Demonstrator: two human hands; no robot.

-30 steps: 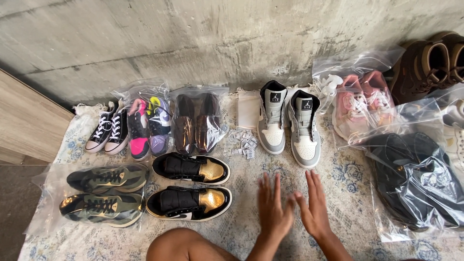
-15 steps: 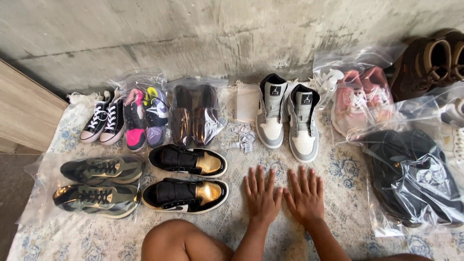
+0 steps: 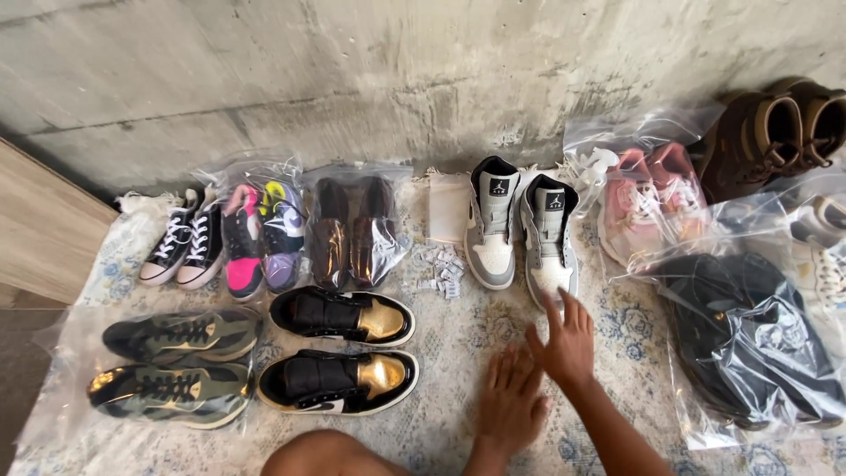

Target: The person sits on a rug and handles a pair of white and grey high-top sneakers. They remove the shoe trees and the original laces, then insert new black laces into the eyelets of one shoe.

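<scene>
My left hand (image 3: 508, 403) rests flat on the patterned rug (image 3: 458, 339), fingers spread, holding nothing. My right hand (image 3: 566, 339) is lifted a little above the rug with fingers apart, its fingertips close to the toe of the right grey-and-white high-top sneaker (image 3: 548, 242). The matching left sneaker (image 3: 493, 224) stands beside it. To the left of my hands lie two black-and-gold sneakers (image 3: 342, 348) on their sides.
Along the concrete wall stand black-and-white sneakers (image 3: 183, 245), bagged pink and purple shoes (image 3: 262, 236), bagged brown shoes (image 3: 352, 231), bagged pink sneakers (image 3: 650, 198) and brown boots (image 3: 775, 132). Camouflage sneakers in a bag (image 3: 167, 366) lie left; dark bagged shoes (image 3: 749, 339) lie right. My knee (image 3: 335, 454) shows at the bottom.
My right hand has risen from the rug and moved forward toward the grey-and-white sneakers. My left hand stays flat on the rug.
</scene>
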